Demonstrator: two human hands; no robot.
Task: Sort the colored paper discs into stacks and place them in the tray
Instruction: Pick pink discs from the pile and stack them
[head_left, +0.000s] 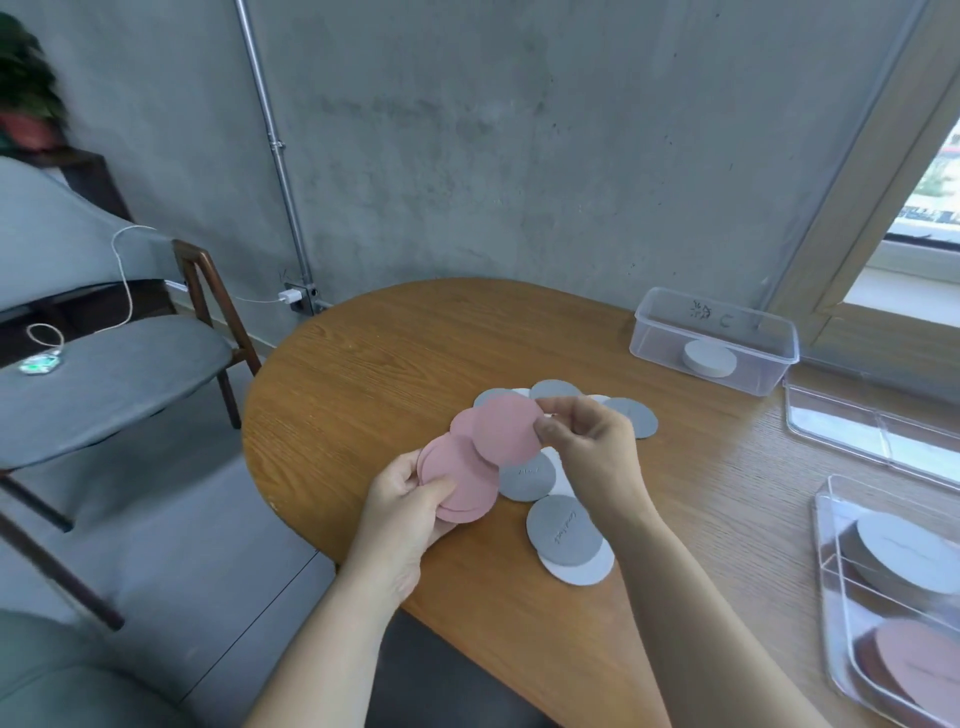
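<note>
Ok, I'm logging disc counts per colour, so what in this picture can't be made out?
Head view:
Count of round pink paper discs the left hand grips: they overlap, thumb on top.
Clear plastic tray, lower right: cut off by the frame edge.
Writing on the round grey paper disc: too small to read.
White paper discs: partly under grey discs and the right hand, which pinches one pink disc.

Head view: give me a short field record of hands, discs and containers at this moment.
left hand: holds pink stack
right hand: pinches one pink disc by its edge
table: loose grey and white discs, overlapping
clear box: white stack inside
tray: grey stack farther, pink pile nearer
</note>
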